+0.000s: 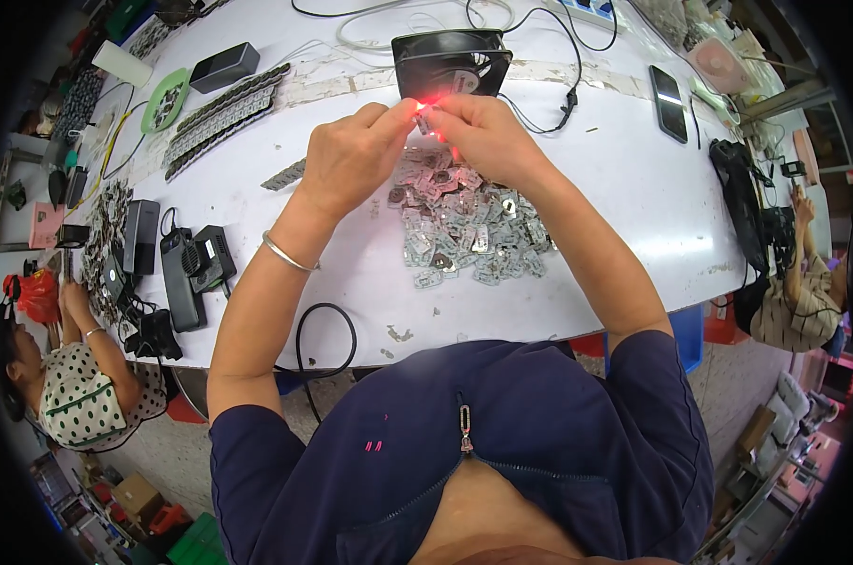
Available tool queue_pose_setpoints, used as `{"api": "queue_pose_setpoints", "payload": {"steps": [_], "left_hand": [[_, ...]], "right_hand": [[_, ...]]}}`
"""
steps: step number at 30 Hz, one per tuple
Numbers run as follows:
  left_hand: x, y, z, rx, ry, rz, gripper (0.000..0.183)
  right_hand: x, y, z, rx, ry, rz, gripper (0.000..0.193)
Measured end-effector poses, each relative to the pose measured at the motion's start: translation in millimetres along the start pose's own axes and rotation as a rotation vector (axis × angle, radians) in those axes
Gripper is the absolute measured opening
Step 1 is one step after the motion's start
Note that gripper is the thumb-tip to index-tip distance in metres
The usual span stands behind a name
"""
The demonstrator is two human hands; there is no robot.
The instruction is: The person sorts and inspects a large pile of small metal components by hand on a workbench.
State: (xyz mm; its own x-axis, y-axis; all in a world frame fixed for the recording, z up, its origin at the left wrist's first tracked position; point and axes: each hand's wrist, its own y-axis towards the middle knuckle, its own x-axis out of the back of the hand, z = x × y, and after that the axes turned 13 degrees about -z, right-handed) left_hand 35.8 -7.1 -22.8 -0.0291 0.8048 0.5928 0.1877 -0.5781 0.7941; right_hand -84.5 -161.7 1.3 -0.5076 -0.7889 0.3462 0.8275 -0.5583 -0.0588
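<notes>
My left hand point(351, 158) and my right hand point(494, 137) meet over the table, just in front of a black box fan point(453, 58). Both are closed in a pinch around one small pale circuit board point(425, 123). Bright red light glows at the fingertips and washes out part of the board. Below my hands lies a loose pile of small whitish circuit boards point(469, 231), its far end tinted red. Near my left wrist a grey strip of boards point(283, 175) sits partly behind the hand.
Stacked board panels point(227, 115), a green tray point(166, 100) and a dark grey box point(225, 68) stand at the left. A phone point(668, 102) lies at the right. Black cables point(569, 99) cross the far side. Co-workers sit at both sides, one in a dotted top point(89, 397).
</notes>
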Motion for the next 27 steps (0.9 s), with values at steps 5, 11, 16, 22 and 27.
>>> {"api": "queue_pose_setpoints", "payload": {"steps": [5,11,16,22,27], "left_hand": [[-4.0,-0.7,3.9,0.096,-0.001,-0.072,0.024],[2.0,-4.9,-2.1,0.153,-0.009,-0.014,0.024],[1.8,-3.4,-7.0,0.139,-0.018,-0.044,0.022],[0.7,-1.0,-22.0,0.134,-0.098,-0.001,0.017],[13.8,6.3,-34.7,0.107,-0.277,0.304,0.015]], "right_hand": [[-13.3,14.8,-13.8,0.222,-0.052,-0.118,0.03],[-13.9,19.7,-13.7,0.162,-0.084,-0.088,0.03],[-17.1,10.2,-6.0,0.143,0.079,-0.114,0.032],[-0.4,-7.8,-10.7,-0.031,0.142,-0.073,0.032],[8.2,-30.7,-36.9,0.487,-0.35,0.021,0.025]]}}
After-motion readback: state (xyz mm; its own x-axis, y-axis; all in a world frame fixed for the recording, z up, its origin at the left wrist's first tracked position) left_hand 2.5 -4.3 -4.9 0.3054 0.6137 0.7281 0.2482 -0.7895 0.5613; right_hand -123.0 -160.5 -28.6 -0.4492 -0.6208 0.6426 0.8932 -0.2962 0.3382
